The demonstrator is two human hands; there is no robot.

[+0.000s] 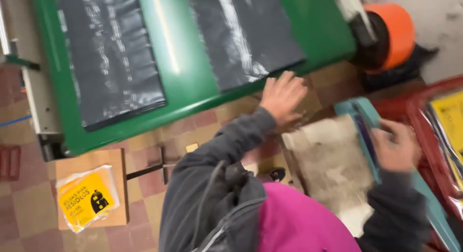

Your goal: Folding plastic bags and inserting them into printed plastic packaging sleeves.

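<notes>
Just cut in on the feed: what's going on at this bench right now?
A person in a grey jacket stands at a green table bearing two stacks of black plastic bags. The left hand reaches for the nearer stack's edge. The right hand rests on a teal tool beside a worn grey pad. The picture is blurred.

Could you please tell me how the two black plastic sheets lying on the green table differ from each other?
The left black sheet lies well away from both hands; the right black sheet has the left hand at its near corner. The left sheet looks wider and reaches closer to the green table edge than the right one. Both are glossy, dark, flat and wrinkled.
</notes>
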